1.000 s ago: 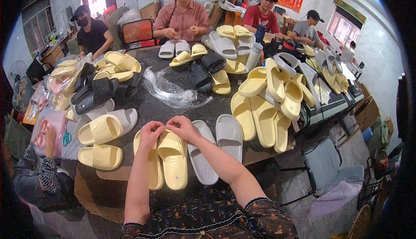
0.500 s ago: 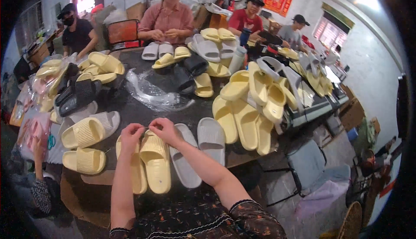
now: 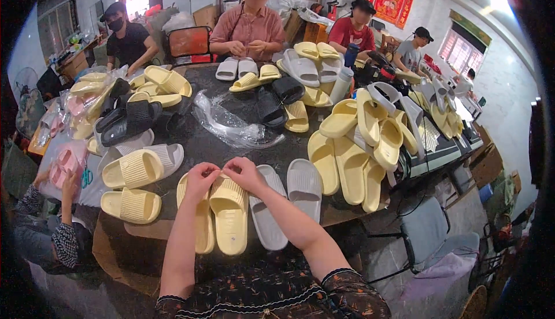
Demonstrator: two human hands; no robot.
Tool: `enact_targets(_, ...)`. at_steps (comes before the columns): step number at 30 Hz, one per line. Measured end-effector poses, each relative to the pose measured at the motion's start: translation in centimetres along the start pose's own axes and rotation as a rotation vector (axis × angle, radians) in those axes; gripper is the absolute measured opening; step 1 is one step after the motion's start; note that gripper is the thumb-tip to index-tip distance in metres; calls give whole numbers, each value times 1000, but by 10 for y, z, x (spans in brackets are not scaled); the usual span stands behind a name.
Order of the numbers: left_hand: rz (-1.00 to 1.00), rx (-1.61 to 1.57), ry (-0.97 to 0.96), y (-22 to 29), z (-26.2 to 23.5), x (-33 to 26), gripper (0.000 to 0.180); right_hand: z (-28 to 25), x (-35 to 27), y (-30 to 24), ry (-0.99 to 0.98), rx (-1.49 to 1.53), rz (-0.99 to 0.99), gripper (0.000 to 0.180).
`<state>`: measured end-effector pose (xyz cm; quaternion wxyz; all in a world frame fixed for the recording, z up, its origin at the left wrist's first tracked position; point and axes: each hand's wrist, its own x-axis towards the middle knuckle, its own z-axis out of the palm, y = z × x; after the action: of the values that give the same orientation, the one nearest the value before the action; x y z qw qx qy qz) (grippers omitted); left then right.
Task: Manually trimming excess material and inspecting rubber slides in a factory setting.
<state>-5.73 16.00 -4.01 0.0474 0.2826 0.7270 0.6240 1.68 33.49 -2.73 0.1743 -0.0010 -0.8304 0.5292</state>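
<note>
Matt ribbed foam-like yellow slippers (image 3: 230, 214), glossy crinkled clear plastic wrap (image 3: 231, 125), dark smooth tabletop (image 3: 214, 145)

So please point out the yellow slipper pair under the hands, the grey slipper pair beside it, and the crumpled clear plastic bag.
yellow slipper pair (image 3: 230, 221), head view, sole of right slipper
grey slipper pair (image 3: 304, 185), head view, right slipper's strap
clear plastic bag (image 3: 231, 125), head view, crumpled middle

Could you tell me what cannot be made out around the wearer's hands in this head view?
- Whatever the left hand and right hand pinch: too small, covered by fingertips.
- Toe ends of the yellow slippers: hidden under both hands.
- Near edge of the dark table: covered by the slippers and forearms.
- Contents of the clear plastic bag: lost in glare.
</note>
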Motion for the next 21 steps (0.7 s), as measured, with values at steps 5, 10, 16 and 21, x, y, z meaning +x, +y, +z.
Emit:
enact_targets(5,-58,19,64,7,-4,0,11,-1,2,-1,37,-45,-77,19)
enact_targets(10,-5,67,27,9,0,1,12,-2,2,5,23,-83,-70,20)
enact_targets(16,-64,54,16,10,-1,-2,11,-3,-2,-5,-16,-55,-126,22)
enact_targets(21,-22,96,82,16,5,0,11,-3,1,13,111,-28,-65,19)
